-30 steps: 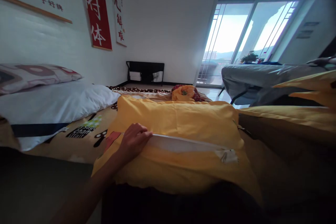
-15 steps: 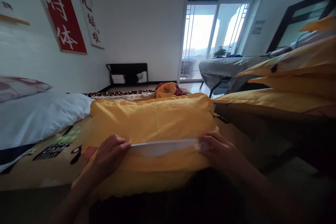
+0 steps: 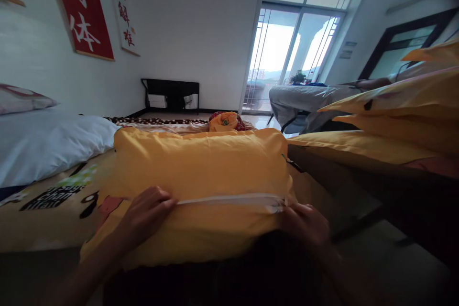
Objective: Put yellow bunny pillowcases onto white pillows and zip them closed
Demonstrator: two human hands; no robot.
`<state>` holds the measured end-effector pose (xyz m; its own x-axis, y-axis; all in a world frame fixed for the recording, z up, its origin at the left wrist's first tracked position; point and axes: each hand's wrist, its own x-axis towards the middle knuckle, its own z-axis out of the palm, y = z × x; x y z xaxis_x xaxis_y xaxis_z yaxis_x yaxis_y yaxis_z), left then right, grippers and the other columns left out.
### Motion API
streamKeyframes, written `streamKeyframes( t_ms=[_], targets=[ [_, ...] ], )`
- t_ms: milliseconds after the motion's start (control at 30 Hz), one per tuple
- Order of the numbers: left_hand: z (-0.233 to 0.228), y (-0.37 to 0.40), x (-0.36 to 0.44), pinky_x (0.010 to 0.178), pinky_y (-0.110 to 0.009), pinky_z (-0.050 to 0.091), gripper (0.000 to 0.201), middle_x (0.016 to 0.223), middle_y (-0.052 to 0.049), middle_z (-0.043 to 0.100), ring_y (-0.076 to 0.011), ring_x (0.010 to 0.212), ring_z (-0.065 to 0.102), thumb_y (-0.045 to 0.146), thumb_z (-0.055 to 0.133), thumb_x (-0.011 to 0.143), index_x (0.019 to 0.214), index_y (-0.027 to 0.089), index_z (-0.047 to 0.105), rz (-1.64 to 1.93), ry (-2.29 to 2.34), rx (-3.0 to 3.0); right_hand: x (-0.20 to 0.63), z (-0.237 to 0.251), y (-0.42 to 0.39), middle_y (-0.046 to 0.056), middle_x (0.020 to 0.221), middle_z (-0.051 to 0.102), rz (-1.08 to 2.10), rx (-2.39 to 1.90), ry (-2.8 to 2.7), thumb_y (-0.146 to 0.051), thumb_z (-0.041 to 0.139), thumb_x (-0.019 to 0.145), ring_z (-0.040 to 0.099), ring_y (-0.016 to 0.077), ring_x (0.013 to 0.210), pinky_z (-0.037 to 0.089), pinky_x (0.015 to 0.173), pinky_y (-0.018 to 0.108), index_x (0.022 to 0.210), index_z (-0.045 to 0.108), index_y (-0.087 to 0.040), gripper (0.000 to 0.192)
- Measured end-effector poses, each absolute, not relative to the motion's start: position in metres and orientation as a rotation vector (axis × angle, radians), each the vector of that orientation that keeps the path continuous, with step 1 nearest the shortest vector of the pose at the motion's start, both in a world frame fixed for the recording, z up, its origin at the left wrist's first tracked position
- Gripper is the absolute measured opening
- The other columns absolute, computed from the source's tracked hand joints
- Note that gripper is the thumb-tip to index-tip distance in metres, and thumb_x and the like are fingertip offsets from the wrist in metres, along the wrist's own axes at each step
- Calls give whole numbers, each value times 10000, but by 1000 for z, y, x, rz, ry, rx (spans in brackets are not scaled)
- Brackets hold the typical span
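Your left hand [image 3: 145,215] pinches the near-left end of the opening on the plump yellow fabric pillow [image 3: 201,172], fingers closed on the cover edge there. Your right hand [image 3: 304,224] sits at the near-right end of the same opening, fingers curled shut on the cover by the seam's end; can't tell if a zipper pull is under them.

The pillow lies across the near edge of the bed with the yellow cartoon-print sheet [image 3: 53,210], right in front of you. The thin white strip of inner pillow [image 3: 229,199] shows between your two hands as a narrow slit, so my read is the stuffing is done, the insert is inside, and the cover is nearly closed. Left: shutting that last gap along the seam.

Left of the yellow pillow, the white pillow [image 3: 50,146] rests on the sheet, near but apart. Right of it, a stack of folded yellow bedding [image 3: 394,119] hangs close to the camera. Behind the pillow, a small crumpled yellow-and-red cloth bundle [image 3: 225,122] lies at the far end of the bed. Further back, a grey-covered cot [image 3: 304,100], then the glass balcony door [image 3: 287,57]. Red calligraphy scroll [image 3: 81,9] on the wall, up left.
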<state>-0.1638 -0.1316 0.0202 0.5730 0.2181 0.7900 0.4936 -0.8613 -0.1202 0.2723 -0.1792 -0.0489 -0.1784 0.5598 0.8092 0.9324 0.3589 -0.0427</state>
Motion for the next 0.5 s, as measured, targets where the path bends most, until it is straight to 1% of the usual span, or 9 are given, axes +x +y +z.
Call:
streamKeyframes(
  t_ms=[100,200,267,400,500],
  targets=[
    [20,-132,-168,682,-223,438,145,822,-26,601,-112,749,537,80,495,914,950,171,603,-1158,-603,-2498,274,-54,-181,22,679,661,-818,-1133,-1857,-176,518,901,624,136,614,510,610,239,823,712,-256,224],
    [22,-133,-169,685,-223,445,154,820,-23,606,-111,749,546,97,487,921,961,182,608,-1149,-612,-2495,273,-52,-183,25,718,671,-944,-989,-1880,-102,545,878,629,127,647,510,636,234,921,700,-234,208],
    [23,-132,-170,687,-223,450,159,825,-24,611,-114,750,551,115,478,929,966,191,612,-1114,-627,-2494,273,-51,-184,29,731,673,-998,-974,-1901,-69,562,856,636,133,670,517,647,245,947,686,-221,216],
    [15,-121,-181,704,-248,462,132,842,-32,613,-142,773,564,191,476,931,926,204,608,-1050,-747,-2408,277,-51,-186,24,702,670,-1073,-1008,-1927,-82,534,865,641,141,650,534,636,260,870,683,-228,208],
    [2,-104,-206,720,-307,462,105,855,-53,609,-191,800,567,227,493,874,892,196,592,-991,-987,-2263,279,-52,-185,20,677,671,-1088,-1033,-1933,-99,507,878,645,133,636,535,628,242,823,684,-230,227]
  ],
)
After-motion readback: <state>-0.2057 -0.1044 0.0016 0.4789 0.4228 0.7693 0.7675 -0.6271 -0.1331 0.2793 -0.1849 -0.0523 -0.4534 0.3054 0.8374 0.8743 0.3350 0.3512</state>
